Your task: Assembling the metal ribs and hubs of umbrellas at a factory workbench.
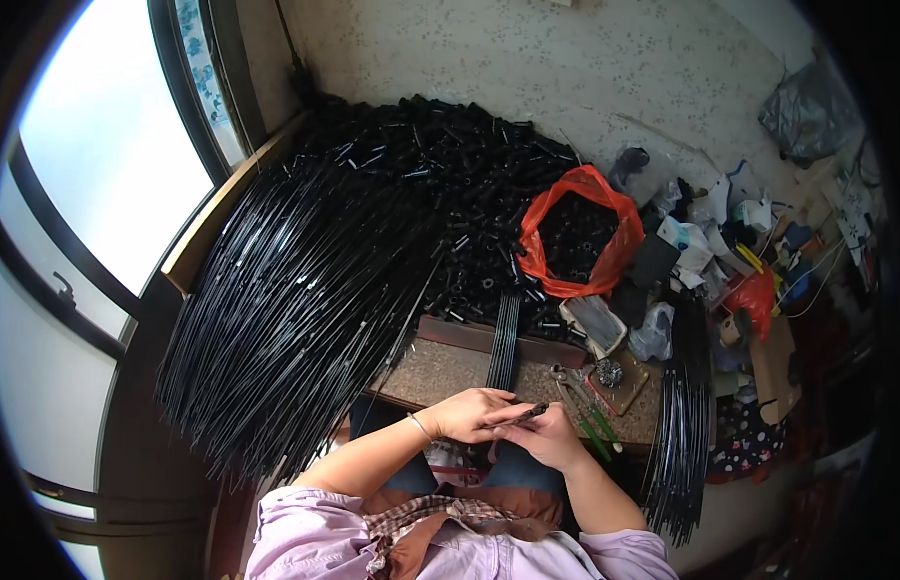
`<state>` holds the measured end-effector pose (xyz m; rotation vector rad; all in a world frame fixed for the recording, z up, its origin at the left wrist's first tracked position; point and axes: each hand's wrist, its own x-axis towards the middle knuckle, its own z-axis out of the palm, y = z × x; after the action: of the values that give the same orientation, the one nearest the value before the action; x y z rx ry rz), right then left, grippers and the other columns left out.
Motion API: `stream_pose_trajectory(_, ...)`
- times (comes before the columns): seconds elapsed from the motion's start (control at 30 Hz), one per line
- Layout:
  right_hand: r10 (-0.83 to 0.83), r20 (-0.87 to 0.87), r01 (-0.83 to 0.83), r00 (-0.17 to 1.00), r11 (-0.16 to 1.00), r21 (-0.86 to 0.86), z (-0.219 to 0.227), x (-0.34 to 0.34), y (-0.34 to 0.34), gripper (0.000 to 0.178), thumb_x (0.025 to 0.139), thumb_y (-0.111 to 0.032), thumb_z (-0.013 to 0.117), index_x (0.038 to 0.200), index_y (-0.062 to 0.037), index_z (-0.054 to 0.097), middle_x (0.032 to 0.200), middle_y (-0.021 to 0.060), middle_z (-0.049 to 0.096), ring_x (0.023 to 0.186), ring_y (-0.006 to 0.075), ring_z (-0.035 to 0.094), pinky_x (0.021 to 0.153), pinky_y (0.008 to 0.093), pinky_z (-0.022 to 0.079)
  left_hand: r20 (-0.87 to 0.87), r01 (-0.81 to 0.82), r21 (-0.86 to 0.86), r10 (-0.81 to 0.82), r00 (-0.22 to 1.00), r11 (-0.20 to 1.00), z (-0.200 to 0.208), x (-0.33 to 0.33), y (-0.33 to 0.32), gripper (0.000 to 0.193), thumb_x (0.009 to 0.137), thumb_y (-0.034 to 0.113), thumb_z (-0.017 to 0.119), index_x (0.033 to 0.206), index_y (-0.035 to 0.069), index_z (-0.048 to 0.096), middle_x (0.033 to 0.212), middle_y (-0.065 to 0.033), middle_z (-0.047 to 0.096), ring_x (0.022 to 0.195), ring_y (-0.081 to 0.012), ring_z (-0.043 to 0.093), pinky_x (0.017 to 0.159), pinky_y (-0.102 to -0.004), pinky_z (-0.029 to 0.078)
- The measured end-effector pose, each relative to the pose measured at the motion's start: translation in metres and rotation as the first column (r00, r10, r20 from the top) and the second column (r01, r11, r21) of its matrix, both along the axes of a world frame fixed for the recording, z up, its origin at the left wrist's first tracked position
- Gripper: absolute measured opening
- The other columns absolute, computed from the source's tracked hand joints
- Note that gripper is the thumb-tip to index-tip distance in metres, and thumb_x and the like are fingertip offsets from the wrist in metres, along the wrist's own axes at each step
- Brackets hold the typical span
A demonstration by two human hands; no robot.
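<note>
My left hand [462,416] and my right hand [550,441] meet above my lap at the near table edge. Their fingers close together on a small dark bundle [532,413], slanted between them; its exact kind is hard to make out. Several thin black rods [505,340] lie side by side across the table and run toward me, and their near ends pass out of sight at my left fingers. To the right of my right hand lie pliers with green handles [595,425] and a shallow tray [619,385] with a clump of small metal parts [609,371].
A large heap of black rods [295,280] overhangs the table's left side. Behind it are piled short black tubular parts [440,145]. A red plastic bag [624,227] holds more dark parts. More rods [684,435] hang off the right side, near cluttered bags and boxes [687,237].
</note>
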<state>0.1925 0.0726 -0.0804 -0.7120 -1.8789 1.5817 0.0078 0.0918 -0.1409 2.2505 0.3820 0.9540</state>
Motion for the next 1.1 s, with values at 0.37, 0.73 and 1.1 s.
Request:
stream_pose_trajectory(0.37,0.073,0.064,-0.091,0.995,0.937,0.337,0.094,0.006,0.006,0.03,0.081,-0.017,0.064,0.105,0.0012,0.062,0.101,0.0139,0.064,0.102,0.0247,0.058,0.087,0.0319,0.045,-0.074,-0.046,-0.285,0.026,0.997,0.957,0.052,0.004,-0.006,0.025,0.074,0.025,0.07,0.086,0.003,0.065,0.081,-0.0124,0.065,0.084,-0.0267,0.062,0.077,-0.035,0.048)
stream_pose_trajectory(0.73,-0.796,0.461,0.252,0.392,0.574,0.779,0.004,0.08,0.148,0.017,0.073,-0.016,0.067,0.086,-0.0047,0.067,0.087,0.0124,0.062,0.076,0.0264,0.061,0.069,0.0372,0.047,0.195,0.151,-0.251,-0.103,0.975,0.956,0.128,0.009,-0.009,0.022,0.079,0.015,0.066,0.095,-0.001,0.065,0.081,-0.0128,0.067,0.076,-0.0217,0.066,0.069,-0.0278,0.051)
stream_pose_trajectory(1.1,-0.795,0.123,0.17,0.594,0.274,0.947,-0.011,0.1,0.14,0.006,0.07,-0.005,0.064,0.076,-0.0043,0.065,0.077,0.0076,0.057,0.077,0.0274,0.054,0.067,0.0359,0.046,0.195,0.026,-0.405,0.059,0.979,0.914,0.143,0.007,-0.006,0.019,0.078,0.007,0.066,0.095,-0.002,0.066,0.087,-0.0123,0.067,0.082,-0.0211,0.065,0.075,-0.0293,0.051)
